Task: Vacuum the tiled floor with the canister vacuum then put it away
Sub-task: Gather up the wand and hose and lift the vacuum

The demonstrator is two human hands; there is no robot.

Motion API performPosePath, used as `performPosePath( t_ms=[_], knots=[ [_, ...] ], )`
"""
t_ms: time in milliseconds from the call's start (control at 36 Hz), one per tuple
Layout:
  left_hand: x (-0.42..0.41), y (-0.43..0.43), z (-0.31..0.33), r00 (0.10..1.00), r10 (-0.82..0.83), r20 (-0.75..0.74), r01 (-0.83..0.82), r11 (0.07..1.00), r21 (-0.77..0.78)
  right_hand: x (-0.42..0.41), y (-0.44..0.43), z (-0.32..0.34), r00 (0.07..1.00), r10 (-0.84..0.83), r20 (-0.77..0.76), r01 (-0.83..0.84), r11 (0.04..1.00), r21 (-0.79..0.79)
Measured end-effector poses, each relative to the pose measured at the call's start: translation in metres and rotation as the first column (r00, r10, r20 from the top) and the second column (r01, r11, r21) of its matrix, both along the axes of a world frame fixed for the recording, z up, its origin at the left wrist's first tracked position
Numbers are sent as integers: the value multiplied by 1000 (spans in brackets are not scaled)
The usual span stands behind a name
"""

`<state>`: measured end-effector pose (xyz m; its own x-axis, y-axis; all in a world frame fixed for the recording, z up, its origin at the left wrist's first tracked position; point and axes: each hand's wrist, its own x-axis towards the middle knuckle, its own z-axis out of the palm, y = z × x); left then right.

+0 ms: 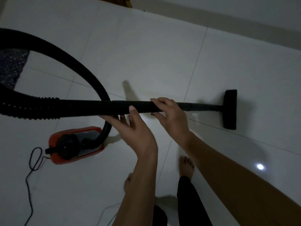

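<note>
A black vacuum wand runs level across the middle of the view. Its flat floor head rests on the white tiles at the right. My left hand cups the wand from below, thumb over the top. My right hand wraps the wand just to the right of it. A ribbed black hose loops from the wand's left end up and round to the red canister, which sits on the floor at the lower left.
A thin black power cord trails from the canister toward the bottom edge. A patterned dark cloth lies at the far left. My bare feet stand below the wand. A wall base crosses the top right.
</note>
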<state>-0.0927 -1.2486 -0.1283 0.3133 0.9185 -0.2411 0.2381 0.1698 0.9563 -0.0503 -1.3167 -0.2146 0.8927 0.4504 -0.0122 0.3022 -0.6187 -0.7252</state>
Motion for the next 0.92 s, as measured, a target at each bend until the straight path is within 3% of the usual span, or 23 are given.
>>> performPosePath(
  t_ms=[167, 556, 750, 917],
  knots=[
    [-23, 74, -2, 998, 51, 47, -56, 994, 99, -39, 71, 1, 999, 6, 34, -6, 1000, -5],
    [-121, 278, -30, 985, -151, 89, 134, 975, 176, -137, 260, -27, 994, -78, 73, 69, 991, 112],
    [-148, 328, -80, 989, -94, 114, 75, 983, 165, -155, 306, -85, 982, 16, 189, -30, 997, 72],
    [-141, 351, -132, 981, -97, 167, 45, 957, 288, -137, 325, -127, 969, 124, 215, -179, 949, 258]
  ],
)
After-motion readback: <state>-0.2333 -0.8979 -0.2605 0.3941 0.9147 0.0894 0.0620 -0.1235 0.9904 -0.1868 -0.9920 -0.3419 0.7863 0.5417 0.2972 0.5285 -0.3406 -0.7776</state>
